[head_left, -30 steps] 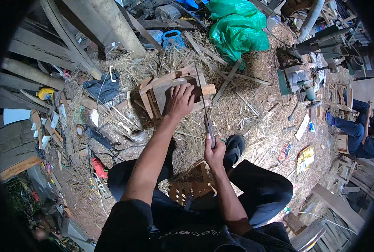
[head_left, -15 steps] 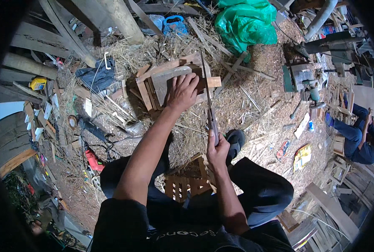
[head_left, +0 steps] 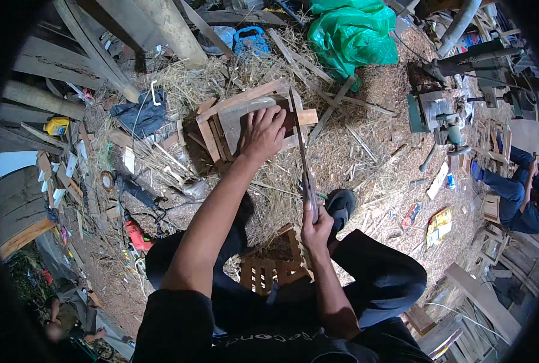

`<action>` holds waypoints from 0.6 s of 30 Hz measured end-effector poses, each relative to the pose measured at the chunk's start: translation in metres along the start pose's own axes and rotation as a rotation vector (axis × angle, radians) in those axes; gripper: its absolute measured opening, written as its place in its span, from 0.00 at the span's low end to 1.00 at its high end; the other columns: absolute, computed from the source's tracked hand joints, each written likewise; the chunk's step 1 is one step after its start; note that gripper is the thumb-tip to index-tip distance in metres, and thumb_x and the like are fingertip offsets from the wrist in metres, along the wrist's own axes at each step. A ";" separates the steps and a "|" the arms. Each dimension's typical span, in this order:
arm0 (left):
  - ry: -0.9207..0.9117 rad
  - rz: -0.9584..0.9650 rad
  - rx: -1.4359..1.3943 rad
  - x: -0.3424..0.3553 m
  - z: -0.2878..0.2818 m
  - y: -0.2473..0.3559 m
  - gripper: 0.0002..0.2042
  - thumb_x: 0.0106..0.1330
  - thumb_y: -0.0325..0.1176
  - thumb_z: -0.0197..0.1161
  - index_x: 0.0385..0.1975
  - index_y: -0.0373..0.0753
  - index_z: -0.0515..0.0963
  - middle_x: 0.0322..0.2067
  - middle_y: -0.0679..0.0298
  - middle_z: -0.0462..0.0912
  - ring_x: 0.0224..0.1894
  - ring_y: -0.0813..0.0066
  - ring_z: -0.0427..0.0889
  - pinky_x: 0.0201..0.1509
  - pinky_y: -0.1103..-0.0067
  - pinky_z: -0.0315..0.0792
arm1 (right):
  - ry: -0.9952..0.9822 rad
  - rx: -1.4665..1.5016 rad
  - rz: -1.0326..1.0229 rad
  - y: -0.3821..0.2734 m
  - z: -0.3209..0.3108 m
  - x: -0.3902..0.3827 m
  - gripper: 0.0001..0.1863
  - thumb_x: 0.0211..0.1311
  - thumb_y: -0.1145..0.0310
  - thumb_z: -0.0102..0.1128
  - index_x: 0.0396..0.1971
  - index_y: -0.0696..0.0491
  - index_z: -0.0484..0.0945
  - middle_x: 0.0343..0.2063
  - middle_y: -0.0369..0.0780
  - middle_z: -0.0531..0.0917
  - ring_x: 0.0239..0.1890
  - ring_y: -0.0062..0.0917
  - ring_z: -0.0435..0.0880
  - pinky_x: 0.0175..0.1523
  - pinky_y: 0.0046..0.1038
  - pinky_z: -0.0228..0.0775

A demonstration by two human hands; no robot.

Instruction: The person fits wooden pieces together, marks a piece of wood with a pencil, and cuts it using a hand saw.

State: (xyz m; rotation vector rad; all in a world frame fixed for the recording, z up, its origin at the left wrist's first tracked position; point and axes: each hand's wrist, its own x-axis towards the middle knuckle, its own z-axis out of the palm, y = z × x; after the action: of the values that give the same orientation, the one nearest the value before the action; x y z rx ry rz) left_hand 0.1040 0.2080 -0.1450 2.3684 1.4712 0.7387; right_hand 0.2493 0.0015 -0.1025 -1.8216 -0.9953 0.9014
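Observation:
A handsaw (head_left: 299, 128) with a narrow, dark blade is in my right hand (head_left: 318, 227), whose fingers wrap its handle. The blade points away from me and lies across a small pale wooden strip (head_left: 307, 117) that sticks out to the right. My left hand (head_left: 262, 130) lies flat on a weathered board (head_left: 232, 124), fingers stretched toward the strip's inner end. Under the board is a low wooden frame (head_left: 209, 138) on the straw. My left palm hides part of the board, and how the strip is held cannot be made out.
A green plastic sheet (head_left: 354, 42) lies at the far right of the work. To the left are a red power tool (head_left: 137, 235) and an angle grinder (head_left: 130, 187). A slatted wooden piece (head_left: 272, 272) lies between my legs. Another person (head_left: 520, 190) sits at the right.
The saw and my right hand have slid a little toward me. My left hand stays in place on the board.

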 end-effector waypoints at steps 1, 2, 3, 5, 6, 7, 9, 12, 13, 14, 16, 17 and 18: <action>-0.043 -0.030 -0.037 -0.001 0.000 0.002 0.21 0.55 0.32 0.63 0.51 0.35 0.75 0.50 0.58 0.73 0.56 0.59 0.69 0.59 0.61 0.59 | 0.002 0.016 0.015 -0.003 -0.001 -0.002 0.20 0.66 0.64 0.58 0.15 0.56 0.67 0.11 0.28 0.63 0.17 0.10 0.59 0.19 0.22 0.50; -0.041 -0.029 -0.036 0.001 0.001 0.002 0.21 0.55 0.32 0.63 0.51 0.35 0.75 0.50 0.58 0.73 0.56 0.59 0.69 0.59 0.61 0.59 | 0.004 0.032 0.031 -0.004 -0.002 -0.002 0.21 0.66 0.65 0.58 0.15 0.56 0.67 0.11 0.28 0.62 0.17 0.10 0.59 0.19 0.22 0.50; -0.032 -0.028 -0.026 0.002 0.000 0.000 0.21 0.55 0.31 0.63 0.51 0.35 0.75 0.50 0.58 0.73 0.56 0.58 0.69 0.59 0.61 0.59 | 0.003 0.026 0.041 -0.003 -0.001 0.001 0.20 0.66 0.65 0.58 0.15 0.57 0.68 0.11 0.29 0.63 0.17 0.10 0.59 0.20 0.22 0.50; -0.024 -0.027 -0.014 0.004 -0.001 -0.003 0.21 0.56 0.31 0.62 0.51 0.35 0.75 0.50 0.58 0.73 0.56 0.58 0.69 0.60 0.61 0.59 | 0.009 0.016 0.005 -0.001 0.005 0.010 0.20 0.66 0.65 0.58 0.15 0.57 0.68 0.11 0.29 0.63 0.17 0.10 0.60 0.19 0.22 0.50; -0.005 -0.013 -0.014 0.004 -0.003 -0.003 0.21 0.55 0.30 0.62 0.51 0.35 0.75 0.50 0.57 0.73 0.56 0.58 0.69 0.60 0.61 0.59 | 0.013 0.004 -0.026 -0.004 0.009 0.016 0.20 0.66 0.64 0.58 0.16 0.57 0.69 0.11 0.29 0.64 0.17 0.10 0.60 0.19 0.22 0.50; 0.015 0.000 -0.017 0.002 -0.003 -0.004 0.20 0.55 0.29 0.62 0.50 0.34 0.75 0.50 0.57 0.73 0.56 0.58 0.69 0.60 0.61 0.59 | 0.015 0.004 -0.016 -0.012 0.015 0.025 0.20 0.66 0.63 0.57 0.16 0.58 0.70 0.10 0.30 0.64 0.15 0.12 0.60 0.19 0.24 0.51; -0.013 0.014 0.011 -0.002 -0.002 -0.002 0.20 0.54 0.29 0.62 0.49 0.34 0.75 0.50 0.57 0.73 0.57 0.58 0.69 0.60 0.61 0.59 | -0.009 -0.121 -0.071 -0.037 0.023 0.054 0.20 0.66 0.62 0.57 0.17 0.59 0.72 0.09 0.33 0.65 0.14 0.14 0.61 0.19 0.26 0.52; -0.024 0.035 0.037 0.002 -0.006 -0.004 0.20 0.53 0.29 0.62 0.48 0.33 0.76 0.49 0.57 0.73 0.57 0.58 0.69 0.61 0.61 0.58 | -0.032 -0.075 -0.033 -0.044 0.043 0.084 0.19 0.66 0.62 0.58 0.19 0.59 0.74 0.09 0.35 0.65 0.14 0.15 0.62 0.19 0.27 0.53; -0.009 0.029 0.025 0.003 -0.004 -0.003 0.20 0.53 0.28 0.63 0.48 0.33 0.75 0.49 0.57 0.73 0.56 0.58 0.69 0.61 0.61 0.58 | 0.008 -0.084 -0.110 -0.034 0.041 0.075 0.18 0.66 0.62 0.58 0.20 0.59 0.75 0.10 0.33 0.66 0.15 0.14 0.62 0.19 0.26 0.54; -0.008 0.025 0.024 0.003 -0.002 -0.002 0.20 0.53 0.28 0.63 0.48 0.33 0.75 0.49 0.57 0.73 0.56 0.58 0.69 0.61 0.61 0.58 | 0.005 -0.087 -0.110 -0.021 0.033 0.053 0.18 0.66 0.62 0.58 0.20 0.59 0.75 0.10 0.33 0.66 0.15 0.14 0.62 0.19 0.26 0.54; -0.023 -0.021 -0.028 0.002 0.000 -0.002 0.21 0.52 0.29 0.63 0.49 0.34 0.75 0.50 0.58 0.73 0.56 0.58 0.69 0.60 0.61 0.59 | 0.084 0.039 -0.116 -0.006 0.021 0.018 0.17 0.65 0.63 0.58 0.21 0.60 0.76 0.10 0.32 0.67 0.15 0.13 0.62 0.19 0.25 0.54; -0.034 -0.018 -0.033 0.000 0.000 -0.003 0.22 0.53 0.29 0.63 0.50 0.34 0.75 0.50 0.58 0.73 0.55 0.58 0.69 0.59 0.61 0.59 | 0.077 0.041 -0.119 -0.001 0.016 0.023 0.17 0.65 0.63 0.58 0.21 0.60 0.76 0.10 0.32 0.67 0.15 0.13 0.62 0.19 0.25 0.54; -0.041 -0.018 -0.042 -0.001 0.001 -0.002 0.22 0.53 0.29 0.63 0.50 0.34 0.75 0.50 0.58 0.73 0.55 0.58 0.69 0.59 0.61 0.59 | 0.032 -0.004 -0.070 -0.008 0.009 0.024 0.16 0.65 0.64 0.58 0.21 0.60 0.76 0.11 0.32 0.67 0.16 0.12 0.62 0.19 0.25 0.54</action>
State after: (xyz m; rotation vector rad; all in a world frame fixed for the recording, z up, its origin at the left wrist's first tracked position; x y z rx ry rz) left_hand 0.1028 0.2078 -0.1473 2.3229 1.4438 0.7050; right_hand 0.2498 0.0286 -0.1034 -1.7875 -1.0345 0.8258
